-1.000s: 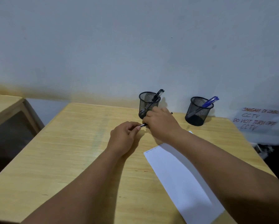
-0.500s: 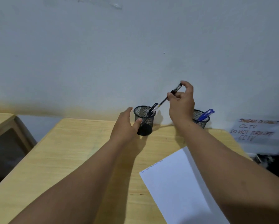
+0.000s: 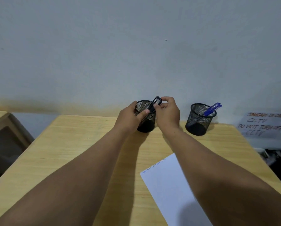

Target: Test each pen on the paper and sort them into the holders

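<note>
My right-hand fingers (image 3: 166,100) pinch the top of a slim black pen (image 3: 154,105) that slants down-left into the left black wire-mesh holder (image 3: 145,116), while my left hand (image 3: 131,117) wraps around that holder's near side, thumb on the mesh. The pen's long axis runs from my right fingertips toward the holder's floor, so letting go should drop it in. Its tip is hidden behind the mesh and my left thumb. The right mesh holder (image 3: 201,119) carries a blue pen (image 3: 211,109), well apart. The white paper sheet (image 3: 169,185) lies nearer on the light wooden counter (image 3: 87,144), partly covered by my right forearm.
</note>
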